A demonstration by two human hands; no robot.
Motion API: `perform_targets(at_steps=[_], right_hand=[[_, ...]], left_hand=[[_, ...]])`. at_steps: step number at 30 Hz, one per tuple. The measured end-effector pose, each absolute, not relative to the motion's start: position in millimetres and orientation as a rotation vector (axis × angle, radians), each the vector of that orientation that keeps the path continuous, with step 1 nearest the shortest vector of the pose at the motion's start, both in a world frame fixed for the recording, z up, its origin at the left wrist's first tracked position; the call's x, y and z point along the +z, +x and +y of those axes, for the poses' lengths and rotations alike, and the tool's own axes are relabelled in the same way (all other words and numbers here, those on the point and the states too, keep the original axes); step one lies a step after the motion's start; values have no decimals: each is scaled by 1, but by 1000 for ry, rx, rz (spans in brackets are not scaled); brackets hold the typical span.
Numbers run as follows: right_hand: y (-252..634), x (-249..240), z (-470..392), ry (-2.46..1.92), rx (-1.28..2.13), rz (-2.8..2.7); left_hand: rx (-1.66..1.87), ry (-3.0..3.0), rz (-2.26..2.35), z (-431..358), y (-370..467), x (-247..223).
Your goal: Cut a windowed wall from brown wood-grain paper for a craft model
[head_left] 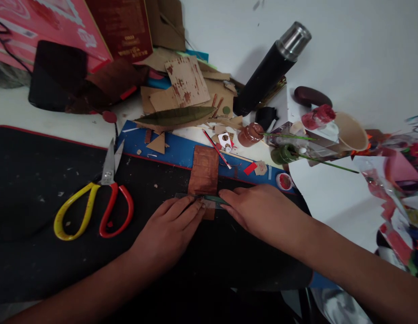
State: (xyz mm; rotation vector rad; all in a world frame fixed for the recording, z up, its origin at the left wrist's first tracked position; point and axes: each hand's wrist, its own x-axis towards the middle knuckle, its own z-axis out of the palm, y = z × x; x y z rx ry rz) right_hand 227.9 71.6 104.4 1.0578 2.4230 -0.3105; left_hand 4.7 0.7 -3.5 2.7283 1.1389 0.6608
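A piece of brown-painted cardboard [204, 168] lies on the black mat, with a clear plastic strip like a ruler [182, 195] across its lower part. My left hand [173, 222] rests on that strip, fingers stretched out and pressing down. In my right hand [259, 207] is a slim green tool [213, 198], pinched and held along the strip over the cardboard. Its tip is near my left fingertips; its exact kind is unclear. Left of my hands lie scissors [107, 180] with one yellow and one red handle, blades apart.
Behind the mat [155, 180] are a red pencil [217, 149], cardboard scraps [188, 81], a long green leaf shape [177, 116] and a brown paint jar [251, 134]. A black thermos [271, 69] stands farther back. A small red paint pot [284, 181] sits near my right wrist.
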Motion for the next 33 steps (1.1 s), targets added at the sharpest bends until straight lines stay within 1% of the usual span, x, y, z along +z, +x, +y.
perform_targets(at_steps=[14,24,33], right_hand=[[230,107,69,1077,-312,2363],[237,111,70,1112,-382,2328],[227,110,68,1115,-355,2408]], left_hand=[[638,2735,1133,1,4,-4],[669,2719,1146,1,6,-2],[689,2721,1158,1,7,-3]])
